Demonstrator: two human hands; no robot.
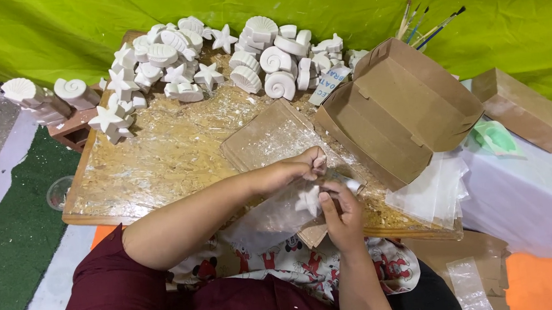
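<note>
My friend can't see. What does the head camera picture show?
Two hands hold a small white star figure over a clear plastic bag, right hand beneath, left hand above. Behind lie piled white shells and stars on a wooden board.

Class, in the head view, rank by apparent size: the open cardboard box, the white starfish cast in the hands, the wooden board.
1. wooden board
2. open cardboard box
3. white starfish cast, clearly smallest despite nearness.
</note>
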